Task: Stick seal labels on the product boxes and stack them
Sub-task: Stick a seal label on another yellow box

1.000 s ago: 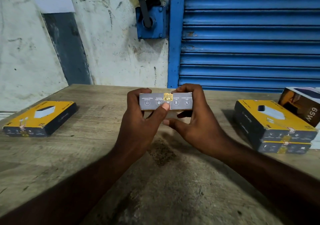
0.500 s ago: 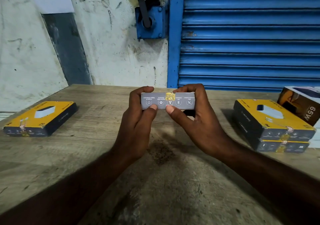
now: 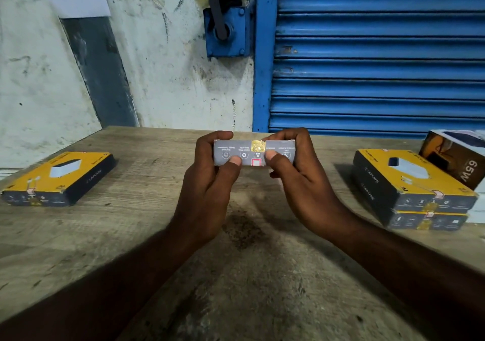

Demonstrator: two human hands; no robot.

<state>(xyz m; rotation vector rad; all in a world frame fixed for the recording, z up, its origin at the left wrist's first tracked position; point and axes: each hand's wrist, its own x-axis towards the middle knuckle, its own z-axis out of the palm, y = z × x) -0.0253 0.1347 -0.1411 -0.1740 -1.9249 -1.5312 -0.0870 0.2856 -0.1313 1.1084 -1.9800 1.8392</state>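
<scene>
I hold a flat product box [image 3: 246, 150] on edge above the middle of the wooden table [image 3: 249, 275], its grey side facing me. A gold seal label [image 3: 258, 146] sits at the centre of that side, with a small red-framed square below it. My left hand [image 3: 212, 183] grips the box's left end, thumb on the grey face. My right hand [image 3: 299, 180] grips the right end, thumb pressed beside the label. Two labelled yellow boxes [image 3: 409, 183] lie stacked at the right. One yellow box [image 3: 57, 178] lies alone at the left.
A brown box marked 65W [image 3: 456, 162] stands behind the stack at the far right edge. A blue roller shutter [image 3: 378, 52] and a stained white wall [image 3: 162, 73] rise just behind the table's far edge.
The two thumbs have slid apart along the grey side, away from the gold label, uncovering the small red-framed square below it. The box stays in the same place.
</scene>
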